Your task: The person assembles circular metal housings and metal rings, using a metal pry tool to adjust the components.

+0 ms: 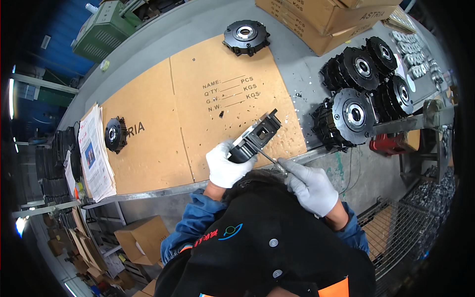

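My left hand (228, 164), in a white glove, is closed round the lower end of a black machined metal part (256, 136). The part is tilted up over the front edge of the table, its recessed side showing. In my right hand (311, 188), also white-gloved, is a slim metal hand tool (268, 158). The tool's thin shaft reaches to the side of the part, and its tip seems to touch there. My fingers partly hide its handle, so its exact kind does not show. Small dark chips lie scattered on the cardboard sheet (148, 104) beneath.
Black round metal hubs stand in stacks (354, 116) at the right. One lone hub (246, 37) sits at the back, another (116, 134) at the left beside a pile of papers (94, 153). Cardboard boxes (321, 22) occupy the back right. A wire basket (396, 227) stands below the table.
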The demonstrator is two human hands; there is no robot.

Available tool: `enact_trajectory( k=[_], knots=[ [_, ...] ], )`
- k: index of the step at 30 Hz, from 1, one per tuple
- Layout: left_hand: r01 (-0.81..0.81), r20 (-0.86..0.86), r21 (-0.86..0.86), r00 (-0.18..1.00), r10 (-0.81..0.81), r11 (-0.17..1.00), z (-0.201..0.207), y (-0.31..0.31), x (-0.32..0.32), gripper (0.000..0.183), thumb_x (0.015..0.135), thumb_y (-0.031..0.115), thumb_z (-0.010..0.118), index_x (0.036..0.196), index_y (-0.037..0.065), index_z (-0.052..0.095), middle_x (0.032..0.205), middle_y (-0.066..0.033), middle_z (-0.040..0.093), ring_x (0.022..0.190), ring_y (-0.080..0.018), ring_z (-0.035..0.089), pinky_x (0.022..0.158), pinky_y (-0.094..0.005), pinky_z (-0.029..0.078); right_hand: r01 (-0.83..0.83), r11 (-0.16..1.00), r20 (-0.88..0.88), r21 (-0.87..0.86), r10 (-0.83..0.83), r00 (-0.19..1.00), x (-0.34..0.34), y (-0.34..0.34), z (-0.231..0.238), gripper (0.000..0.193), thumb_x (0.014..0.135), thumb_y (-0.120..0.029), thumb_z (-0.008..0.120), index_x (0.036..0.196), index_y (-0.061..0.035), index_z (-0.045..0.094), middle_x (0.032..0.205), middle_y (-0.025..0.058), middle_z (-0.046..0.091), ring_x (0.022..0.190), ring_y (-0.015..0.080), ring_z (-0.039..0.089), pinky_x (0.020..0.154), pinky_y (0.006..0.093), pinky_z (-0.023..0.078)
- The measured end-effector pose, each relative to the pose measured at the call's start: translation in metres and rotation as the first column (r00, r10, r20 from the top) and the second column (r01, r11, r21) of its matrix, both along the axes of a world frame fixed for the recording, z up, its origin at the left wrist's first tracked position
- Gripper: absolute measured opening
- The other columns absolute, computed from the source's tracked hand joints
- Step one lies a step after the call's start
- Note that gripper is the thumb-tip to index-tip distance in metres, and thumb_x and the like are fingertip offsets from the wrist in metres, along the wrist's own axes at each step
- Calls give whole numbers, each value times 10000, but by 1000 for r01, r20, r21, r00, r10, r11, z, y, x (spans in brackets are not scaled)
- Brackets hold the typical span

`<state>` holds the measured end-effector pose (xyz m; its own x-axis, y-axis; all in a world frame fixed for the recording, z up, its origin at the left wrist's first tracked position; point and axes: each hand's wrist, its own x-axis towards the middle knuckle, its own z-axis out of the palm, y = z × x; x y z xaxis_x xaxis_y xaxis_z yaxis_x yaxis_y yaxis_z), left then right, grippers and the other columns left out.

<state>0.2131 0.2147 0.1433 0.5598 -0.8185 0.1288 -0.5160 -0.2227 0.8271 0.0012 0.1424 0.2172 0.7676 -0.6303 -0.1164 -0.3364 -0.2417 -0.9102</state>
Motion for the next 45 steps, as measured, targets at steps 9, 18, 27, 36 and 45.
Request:
enact_trajectory(
  k=[9,18,27,36,45],
  knots=[
    [-33,-72,259,996,53,965,19,-16,-13,375,567,278,756,832,21,689,675,-149,662,650,-292,675,649,-355,541,170,830,14,-532,-192,981,26,-7,-8,387,817,-64,595,1203,-81,582,734,106,633,640,290,620,574,371,502],
    [-69,33,332,998,62,941,23,-17,-8,374,570,334,766,788,43,680,687,-149,667,664,-301,674,656,-362,539,-79,893,-123,-444,26,992,5,-1,-7,371,824,-125,605,1192,-83,586,719,88,629,594,259,632,541,361,511],
    [73,-151,208,988,-42,975,-12,-8,9,472,512,320,828,772,-30,649,690,-161,671,620,-206,667,624,-316,531,344,728,178,-593,-299,938,39,-19,-46,489,770,-83,663,1248,-110,565,731,114,602,592,300,606,528,387,481],
    [99,-557,44,828,-57,994,-52,7,49,537,529,71,829,1012,-71,639,887,-91,687,765,-106,608,727,-272,516,270,867,57,-418,-272,961,12,-18,-66,394,799,-124,668,1189,-99,612,794,129,645,713,297,636,638,372,515],
    [248,1,396,963,-270,884,4,-29,38,613,556,291,810,1052,-26,637,884,-179,673,797,-236,671,770,-315,528,-31,913,-259,-407,-82,962,19,-9,-60,398,858,-195,574,1240,-89,551,742,121,626,696,314,628,608,427,501]
  ],
)
